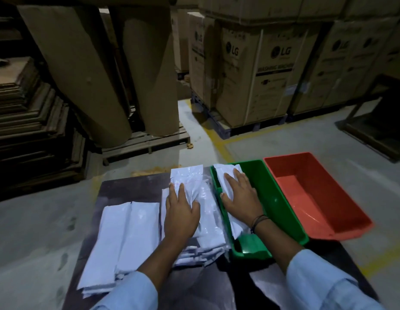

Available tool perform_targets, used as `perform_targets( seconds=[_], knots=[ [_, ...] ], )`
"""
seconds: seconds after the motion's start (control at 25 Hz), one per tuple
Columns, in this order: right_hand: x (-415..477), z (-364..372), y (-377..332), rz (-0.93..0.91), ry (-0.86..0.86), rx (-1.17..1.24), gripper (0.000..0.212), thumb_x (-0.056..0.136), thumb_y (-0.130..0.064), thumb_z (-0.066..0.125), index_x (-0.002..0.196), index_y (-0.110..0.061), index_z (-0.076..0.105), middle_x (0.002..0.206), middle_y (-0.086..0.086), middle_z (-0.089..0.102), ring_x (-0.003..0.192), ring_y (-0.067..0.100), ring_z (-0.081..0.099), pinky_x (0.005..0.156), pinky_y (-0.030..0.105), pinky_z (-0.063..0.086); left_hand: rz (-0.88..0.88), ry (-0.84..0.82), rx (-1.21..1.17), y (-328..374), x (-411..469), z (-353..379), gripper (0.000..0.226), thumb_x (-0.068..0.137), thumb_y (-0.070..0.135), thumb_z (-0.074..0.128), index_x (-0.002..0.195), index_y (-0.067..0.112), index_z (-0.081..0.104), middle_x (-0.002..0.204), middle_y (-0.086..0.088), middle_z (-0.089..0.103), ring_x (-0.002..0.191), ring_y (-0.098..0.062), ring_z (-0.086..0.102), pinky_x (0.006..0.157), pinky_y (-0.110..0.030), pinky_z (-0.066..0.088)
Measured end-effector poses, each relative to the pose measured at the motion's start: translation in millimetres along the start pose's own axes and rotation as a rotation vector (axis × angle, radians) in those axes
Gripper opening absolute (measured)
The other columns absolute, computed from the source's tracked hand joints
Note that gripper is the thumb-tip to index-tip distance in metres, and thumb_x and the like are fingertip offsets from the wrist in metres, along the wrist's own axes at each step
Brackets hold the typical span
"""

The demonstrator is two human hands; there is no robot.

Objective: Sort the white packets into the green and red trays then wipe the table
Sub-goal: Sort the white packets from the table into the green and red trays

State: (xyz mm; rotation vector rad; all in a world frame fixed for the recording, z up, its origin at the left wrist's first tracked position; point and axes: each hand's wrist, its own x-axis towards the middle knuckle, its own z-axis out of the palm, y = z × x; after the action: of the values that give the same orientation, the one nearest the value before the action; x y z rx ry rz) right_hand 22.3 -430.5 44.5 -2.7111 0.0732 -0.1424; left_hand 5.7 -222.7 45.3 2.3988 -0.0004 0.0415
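A packet [228, 186] is being pressed into the green tray [275, 204] by the right hand [240, 198], and trouble can be read straight off its lie: its near part rides up over the tray's left wall rather than resting on the floor, so if the palm is lifted now the glossy film may be expected to slide back out toward the table [127, 189] or spring up crooked. A second risk is posed by the middle stack [205, 220], which is fanned and ragged at its near edge; a careless drag by the left hand [181, 213] could carry several slippery packets off together or push the lower ones toward the table's front edge. The red tray [315, 193], touching the green one on its right, is seen with nothing in it, so the sorting is judged barely begun, and a flat pile [118, 242] on the left is left untouched. As for pose, both forearms are reached forward from pale blue sleeves; the right hand is laid flat, fingers spread and extended, pinning the packet rather than gripping it. The left hand is likewise set palm down on the stack, fingers straight and slightly splayed, nothing clenched.
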Motion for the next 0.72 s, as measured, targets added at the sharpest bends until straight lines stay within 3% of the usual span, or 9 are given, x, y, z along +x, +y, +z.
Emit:
perform_targets(
  seconds=[0.2, 0.36, 0.72],
  knots=[
    [0.9, -11.7, 76.8, 0.014, -0.112, -0.107, 0.069, 0.094, -0.044, 0.049, 0.155, -0.030, 0.023, 0.167, 0.002, 0.006, 0.153, 0.029, 0.006, 0.113, 0.058, 0.029, -0.013, 0.020, 0.007, 54.1, -6.5, 47.8, 0.068, 0.101, 0.045, 0.045, 0.161, 0.025, 0.019, 0.170, 0.006, -0.005, 0.154, -0.026, 0.017, 0.118, -0.044, 0.032],
    [0.8, -0.5, 99.6, -0.033, -0.196, -0.246, 0.069, 0.091, -0.041, 0.048, 0.154, -0.027, 0.023, 0.166, 0.007, 0.008, 0.151, 0.036, 0.006, 0.108, 0.056, 0.032, -0.061, 0.053, 0.016, 74.8, -13.1, 72.7, 0.076, 0.092, 0.049, 0.037, 0.160, 0.019, 0.023, 0.171, -0.001, -0.001, 0.155, -0.026, 0.014, 0.121, -0.039, 0.024],
    [9.0, 36.6, 121.1, -0.005, -0.276, -0.407, 0.067, 0.080, -0.030, 0.061, 0.143, -0.015, 0.048, 0.156, 0.020, 0.035, 0.143, 0.052, 0.025, 0.099, 0.059, 0.036, -0.152, 0.086, 0.083, 77.4, -24.0, 83.6, 0.069, 0.100, 0.034, 0.051, 0.160, 0.019, 0.023, 0.170, -0.002, 0.000, 0.154, -0.030, 0.015, 0.121, -0.042, 0.025]
  ],
)
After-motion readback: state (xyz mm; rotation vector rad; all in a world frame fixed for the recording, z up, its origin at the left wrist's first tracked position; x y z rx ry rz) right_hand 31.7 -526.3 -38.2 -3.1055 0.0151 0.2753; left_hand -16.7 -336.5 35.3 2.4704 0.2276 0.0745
